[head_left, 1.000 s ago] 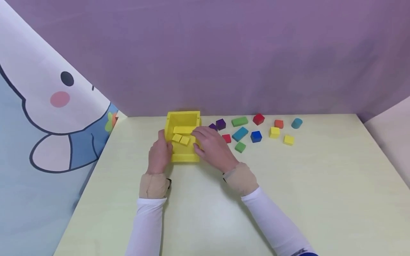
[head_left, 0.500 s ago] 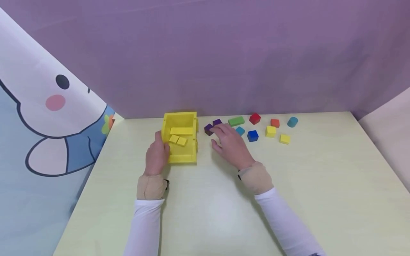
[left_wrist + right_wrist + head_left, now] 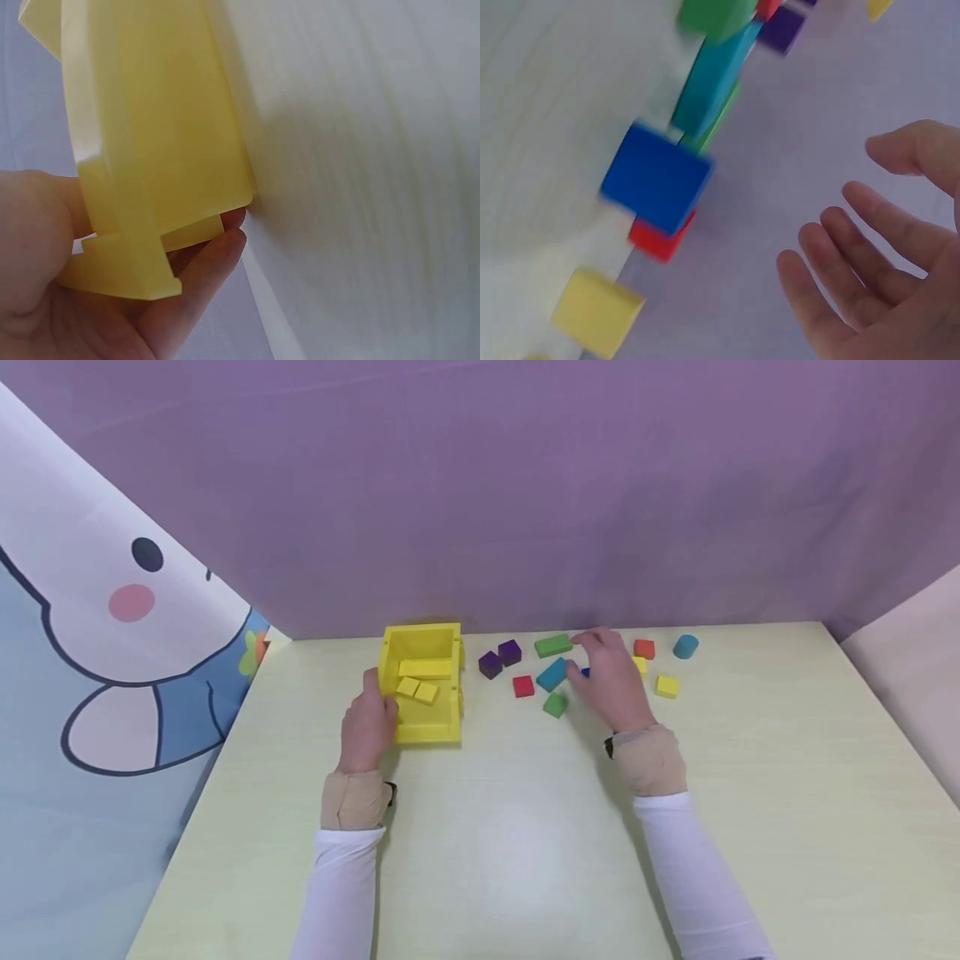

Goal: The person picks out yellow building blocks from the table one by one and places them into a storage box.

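Observation:
My left hand grips the left wall of a yellow plastic bin, thumb on the inner side. In the left wrist view the fingers curl under the bin's edge. Two small yellow blocks lie inside the bin. My right hand hovers over the blocks with its fingers spread and nothing between them. Below it sits a blue cube, mostly hidden by the hand in the head view. Close to its left are a teal rectangular block and a long green block.
Two purple cubes, a red block and a small green block lie between bin and right hand. Farther right are an orange-red block, a teal cylinder and a yellow block. A purple backdrop stands behind the table.
My right hand has moved from the bin's right wall, past the purple cubes, rightward to above the blue cube. My left hand keeps its grip on the bin.

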Motion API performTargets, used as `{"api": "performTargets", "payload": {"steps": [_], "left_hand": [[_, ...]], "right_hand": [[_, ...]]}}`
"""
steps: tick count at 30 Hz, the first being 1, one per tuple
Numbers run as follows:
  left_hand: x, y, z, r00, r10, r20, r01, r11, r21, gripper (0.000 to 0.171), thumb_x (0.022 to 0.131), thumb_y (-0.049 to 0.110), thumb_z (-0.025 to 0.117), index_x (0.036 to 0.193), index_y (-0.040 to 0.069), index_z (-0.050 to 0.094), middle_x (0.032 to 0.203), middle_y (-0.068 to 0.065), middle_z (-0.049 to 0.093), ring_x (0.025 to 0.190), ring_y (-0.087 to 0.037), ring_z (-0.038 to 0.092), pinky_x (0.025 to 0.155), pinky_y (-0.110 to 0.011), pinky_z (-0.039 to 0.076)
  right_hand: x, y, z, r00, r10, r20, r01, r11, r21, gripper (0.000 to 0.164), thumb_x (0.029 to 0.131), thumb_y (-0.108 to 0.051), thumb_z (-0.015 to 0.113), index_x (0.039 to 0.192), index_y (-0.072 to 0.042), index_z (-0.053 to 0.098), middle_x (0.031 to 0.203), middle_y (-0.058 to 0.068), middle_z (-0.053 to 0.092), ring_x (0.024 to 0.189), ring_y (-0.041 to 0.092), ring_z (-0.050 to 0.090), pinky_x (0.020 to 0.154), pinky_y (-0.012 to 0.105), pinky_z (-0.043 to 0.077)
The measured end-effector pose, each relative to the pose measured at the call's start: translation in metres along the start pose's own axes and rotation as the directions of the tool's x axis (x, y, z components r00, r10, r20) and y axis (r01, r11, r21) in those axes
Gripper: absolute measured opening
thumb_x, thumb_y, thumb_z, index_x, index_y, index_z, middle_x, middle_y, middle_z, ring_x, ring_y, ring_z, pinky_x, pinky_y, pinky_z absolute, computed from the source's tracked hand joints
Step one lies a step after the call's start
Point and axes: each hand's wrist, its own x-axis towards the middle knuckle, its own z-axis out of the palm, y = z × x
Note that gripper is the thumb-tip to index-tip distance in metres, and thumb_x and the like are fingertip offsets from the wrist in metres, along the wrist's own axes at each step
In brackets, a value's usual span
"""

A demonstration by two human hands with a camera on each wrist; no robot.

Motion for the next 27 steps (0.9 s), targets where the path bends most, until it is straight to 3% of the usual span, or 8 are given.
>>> {"api": "performTargets", "payload": {"steps": [10,16,22,27], "left_hand": [[0.006,0.002,-0.006,1.0,0.011,-0.011,-0.011,1.0,0.004,0.045,0.092,0.016,0.042,0.133,0.003,0.028,0.08,-0.019,0.057,0.056,-0.027,0.05,0.048,-0.04,0.039],[0.01,0.002,-0.008,1.0,0.015,-0.02,-0.015,1.0,0.008,0.045,0.092,0.017,0.041,0.133,0.004,0.028,0.077,-0.018,0.056,0.055,-0.027,0.05,0.047,-0.039,0.038],[0.007,0.0,-0.005,1.0,-0.012,0.008,0.012,1.0,0.001,0.045,0.093,0.017,0.041,0.134,0.005,0.027,0.077,-0.017,0.056,0.055,-0.026,0.049,0.048,-0.038,0.038],[0.0,-0.002,-0.002,0.999,-0.024,0.021,0.024,1.0,0.01,0.046,0.092,0.017,0.041,0.134,0.006,0.027,0.077,-0.017,0.057,0.055,-0.026,0.049,0.048,-0.038,0.038]], "right_hand": [[0.003,0.039,-0.019,0.984,0.174,0.044,-0.172,0.984,-0.042,0.035,0.082,-0.016,0.063,0.114,-0.002,0.057,0.12,0.019,0.048,0.112,0.036,0.039,0.091,0.048,0.04],[0.001,0.056,-0.025,0.977,0.2,0.077,-0.197,0.979,-0.045,0.038,0.082,-0.013,0.063,0.116,0.002,0.056,0.117,0.023,0.048,0.109,0.039,0.042,0.089,0.05,0.04],[-0.005,0.066,-0.026,0.946,0.276,0.174,-0.272,0.961,-0.042,0.04,0.08,-0.009,0.063,0.118,0.002,0.054,0.122,0.025,0.045,0.109,0.042,0.041,0.092,0.052,0.038],[-0.012,0.071,-0.019,0.932,0.302,0.201,-0.298,0.953,-0.052,0.04,0.081,-0.007,0.063,0.118,0.003,0.053,0.121,0.025,0.046,0.108,0.042,0.042,0.093,0.052,0.037]]}}
